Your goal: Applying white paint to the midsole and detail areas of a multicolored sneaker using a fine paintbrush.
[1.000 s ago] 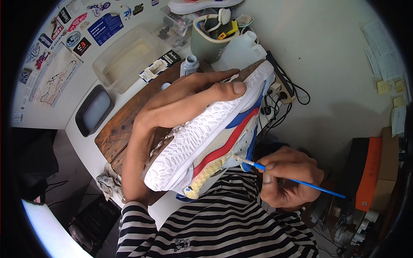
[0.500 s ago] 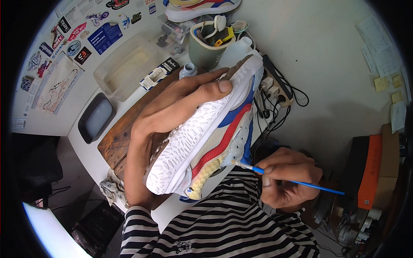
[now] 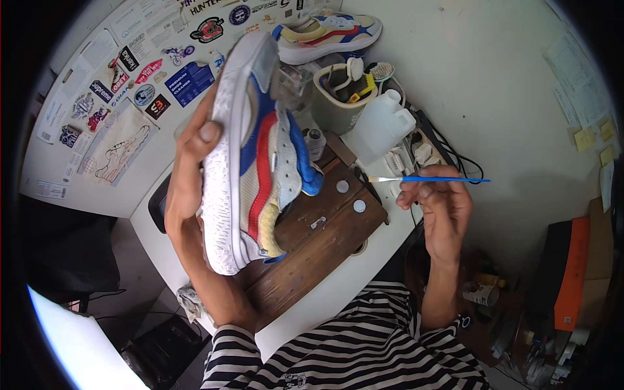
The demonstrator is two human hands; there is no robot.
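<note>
My left hand (image 3: 192,153) grips a sneaker (image 3: 263,169) by its white textured sole, thumb pressed on the sole's edge. The shoe is held up, toe pointing away, its side turned to the right; it has a red wavy stripe, blue and beige panels, grey lacing parts and a yellow collar. Between the fingers of my right hand (image 3: 442,205) is a thin blue paintbrush (image 3: 416,179), held level with its bristles pointing left. A gap separates the bristles from the shoe. Below them a dark wooden board (image 3: 305,253) bears two white round discs (image 3: 351,197).
A matching sneaker (image 3: 328,36) stands at the back. Near it are a green-grey bin of brushes (image 3: 338,97), a translucent jug (image 3: 382,127), a small bottle (image 3: 315,144) and a power strip with cables (image 3: 426,153). A crumpled rag (image 3: 190,304) lies at the table's left edge.
The sneaker has been raised and turned more upright, moving up and left. My right hand has moved up and away from it, taking the brush off the shoe's upper.
</note>
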